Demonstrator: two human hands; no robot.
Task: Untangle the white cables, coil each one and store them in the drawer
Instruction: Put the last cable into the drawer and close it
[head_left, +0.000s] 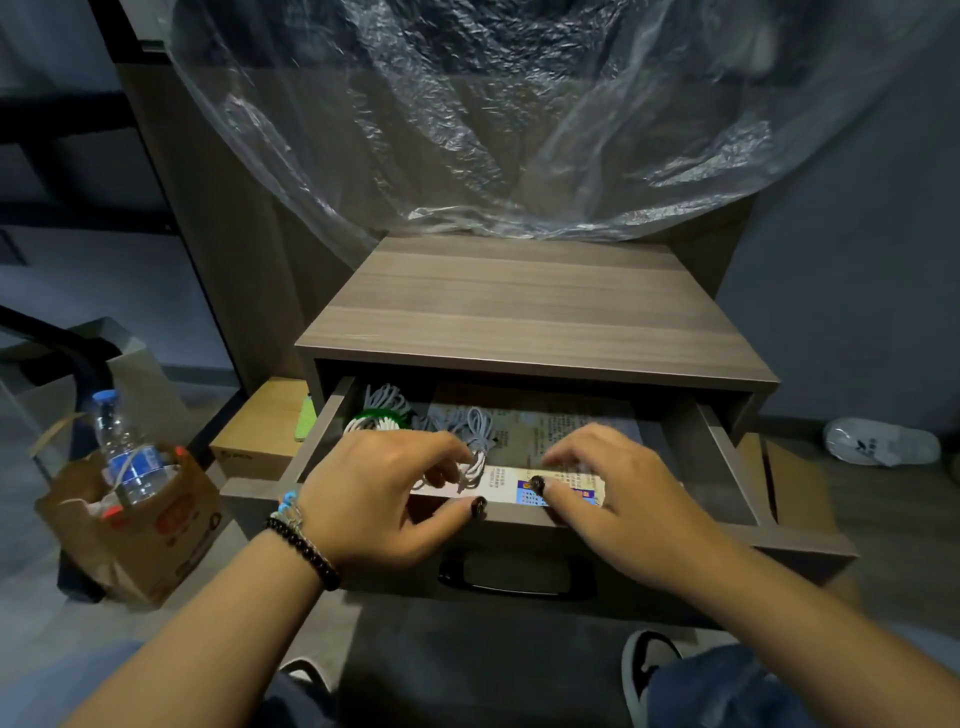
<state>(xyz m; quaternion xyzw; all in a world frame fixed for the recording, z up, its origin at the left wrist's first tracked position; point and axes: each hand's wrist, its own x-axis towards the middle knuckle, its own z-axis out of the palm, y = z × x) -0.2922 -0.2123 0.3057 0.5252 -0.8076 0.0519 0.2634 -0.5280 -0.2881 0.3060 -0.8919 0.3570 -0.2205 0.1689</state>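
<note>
**Both hands over the open drawer, one coil in the left fingers**

The drawer (524, 512) stands pulled out of a low wooden cabinet (535, 306) at the centre of the frame. The left hand (379, 499) reaches over the drawer's front edge, its fingers curled round a coiled white cable (474, 466) just inside that edge. The right hand (618, 499) hovers beside it with fingers loosely spread and holding nothing; it is blurred, so whether the fingertips touch the printed leaflet (558, 486) beneath them is hard to tell.

Deeper in the drawer, toward its upper left corner, lie more coiled cables (387, 400), with a green and white round item (375, 420) just beside them. The leaflet and other papers cover the drawer floor to the right.

Crinkled clear plastic sheeting (519, 130) hangs across the top of the frame, its lower edge reaching the back of the cabinet top. At lower left a brown paper bag (150, 525) holds a water bottle (124, 447), near the left forearm. A cardboard box (260, 436) sits against the cabinet's left side. A white shoe (878, 441) lies at right, well apart. The drawer's side walls and the cabinet overhang bound the space around the hands; the right half of the drawer holds only flat paper.
</note>
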